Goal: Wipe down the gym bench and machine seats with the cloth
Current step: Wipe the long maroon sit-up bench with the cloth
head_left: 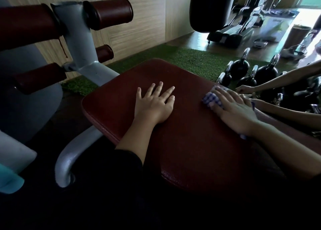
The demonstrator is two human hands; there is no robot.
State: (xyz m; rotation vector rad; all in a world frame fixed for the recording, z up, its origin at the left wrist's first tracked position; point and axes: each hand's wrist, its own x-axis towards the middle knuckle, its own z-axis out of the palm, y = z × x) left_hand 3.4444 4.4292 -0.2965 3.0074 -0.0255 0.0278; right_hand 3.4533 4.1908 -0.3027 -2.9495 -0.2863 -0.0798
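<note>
Dim, underexposed foreground; daylight glares top right; wide-angle edges bend, blurred.

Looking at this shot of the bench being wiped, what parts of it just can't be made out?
Head view only:
- Checked cloth: mostly covered by the right hand.
- Bench pad: near end lost in shadow; right side hidden by the arm and cut off by the frame edge.
- Kettlebells: dark, markings unreadable.
- Roller pads: motion-blurred.
- Left hand: lies flat, palm side unseen.

Dark red padded bench (182, 125), blue-checked cloth (211, 100) (crumpled) near its right edge
</note>
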